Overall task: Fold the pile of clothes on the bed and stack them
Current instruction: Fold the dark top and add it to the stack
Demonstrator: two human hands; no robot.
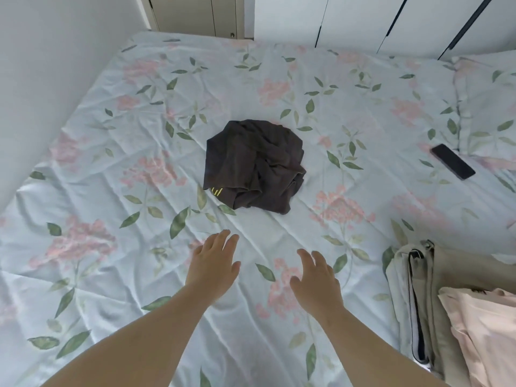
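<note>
A crumpled dark brown garment (254, 166) with a small yellow mark lies in a heap at the middle of the bed (111, 152), which has a pale blue floral sheet. Both arms reach out over the sheet below the garment. My left hand (213, 262) is open with fingers straight, a short way from the garment's near edge. My right hand (315, 277) is open too, fingers spread, a little nearer to me. Neither hand holds anything. A stack of folded clothes (418, 303), beige and pale green with a pink piece on top, sits at the bed's right near corner.
A black phone (452, 161) lies on the sheet at the right, beside a floral pillow (488, 107). A white wall runs along the bed's left side. White wardrobe doors stand behind the far edge.
</note>
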